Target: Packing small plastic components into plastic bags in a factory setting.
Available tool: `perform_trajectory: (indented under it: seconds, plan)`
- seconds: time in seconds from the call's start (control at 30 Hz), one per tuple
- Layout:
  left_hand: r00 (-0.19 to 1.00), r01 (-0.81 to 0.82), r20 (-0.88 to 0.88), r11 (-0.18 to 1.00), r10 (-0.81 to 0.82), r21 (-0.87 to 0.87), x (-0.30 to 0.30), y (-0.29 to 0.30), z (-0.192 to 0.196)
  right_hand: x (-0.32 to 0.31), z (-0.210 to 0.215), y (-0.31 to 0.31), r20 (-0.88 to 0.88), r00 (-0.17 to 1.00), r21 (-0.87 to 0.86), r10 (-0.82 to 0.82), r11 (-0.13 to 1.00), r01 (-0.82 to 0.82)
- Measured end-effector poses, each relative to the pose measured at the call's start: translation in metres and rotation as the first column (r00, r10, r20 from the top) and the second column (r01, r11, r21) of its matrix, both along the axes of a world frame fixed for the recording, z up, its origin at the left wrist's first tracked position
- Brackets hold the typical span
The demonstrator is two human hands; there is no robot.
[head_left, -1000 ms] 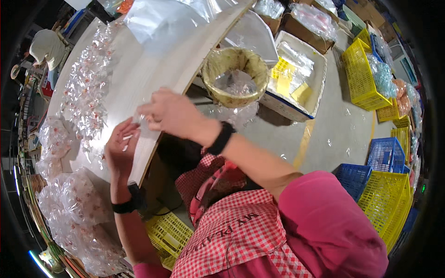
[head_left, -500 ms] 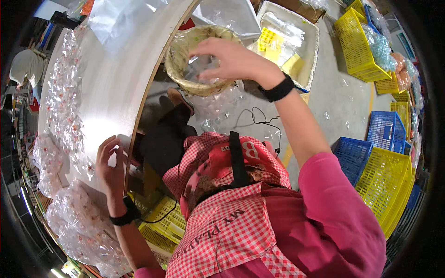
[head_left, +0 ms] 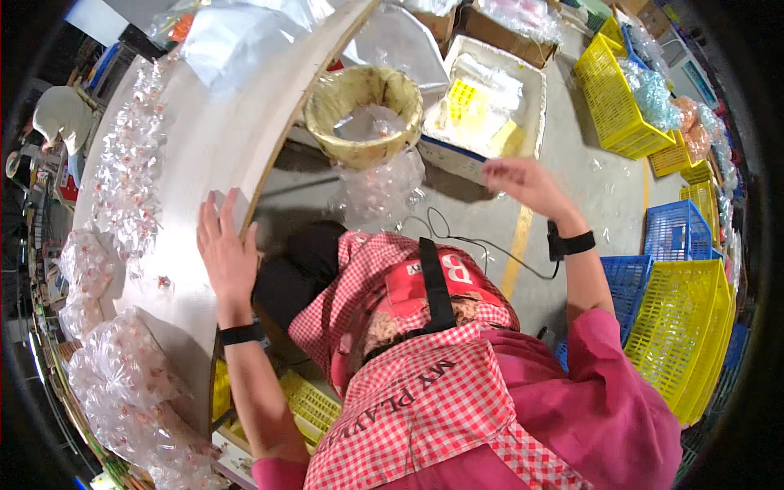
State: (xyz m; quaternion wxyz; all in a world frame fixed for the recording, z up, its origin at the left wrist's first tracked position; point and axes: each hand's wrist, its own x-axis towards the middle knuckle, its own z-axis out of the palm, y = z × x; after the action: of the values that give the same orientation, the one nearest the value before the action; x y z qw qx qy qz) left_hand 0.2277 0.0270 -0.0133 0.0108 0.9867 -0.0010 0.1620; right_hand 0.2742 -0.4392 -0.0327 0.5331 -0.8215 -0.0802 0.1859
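Observation:
My left hand [head_left: 222, 257] lies flat on the edge of the pale table [head_left: 208, 135], fingers stretched out and holding nothing. My right hand [head_left: 527, 184] hangs in the air over the floor, near the front of a white foam box [head_left: 535, 122]. Its fingers are loosely bent, a little blurred, with nothing visible in them. Left of it stands a stained, yellowish round bin [head_left: 351, 151] with clear plastic inside. A clear plastic bag [head_left: 380, 188] sits against the front of the bin. A row of small clear packets [head_left: 126, 171] lies along the table's far left side.
Large filled clear bags [head_left: 131, 376] lie at the table's near left. Yellow crates [head_left: 678, 327] and blue crates [head_left: 678, 229] stand on the right. A black cable [head_left: 482, 241] runs from my right wrist. Another person [head_left: 64, 118] is at the far left.
My right hand has left the bin and swung right and nearer to me. My left hand has gone from curled at the table edge to flat on it. The view has shifted slightly.

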Motion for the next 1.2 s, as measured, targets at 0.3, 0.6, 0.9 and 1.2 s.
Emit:
perform_trajectory:
  seconds: [0.3,0.6,0.9,1.2]
  plan:
    - [1.000,-0.025,0.019,0.999,0.024,0.047,-0.016,0.000,-0.003,-0.001,-0.068,0.096,-0.167,0.873,-0.348,0.459,0.801,-0.488]
    - [0.755,0.656,0.413,0.570,-0.510,-0.495,-0.017,-0.067,-0.012,-0.029,-0.071,0.074,0.210,0.959,-0.480,0.188,0.875,-0.067]
    - [0.600,0.265,-0.337,0.578,-0.726,-0.772,0.058,-0.237,-0.213,-0.059,-0.168,-0.014,0.380,0.923,-0.536,-0.054,0.801,0.268]
    - [0.211,0.003,-0.928,0.950,-0.306,-0.313,0.076,-0.238,-0.418,-0.039,-0.180,-0.041,0.189,0.963,-0.376,-0.195,0.891,0.254]
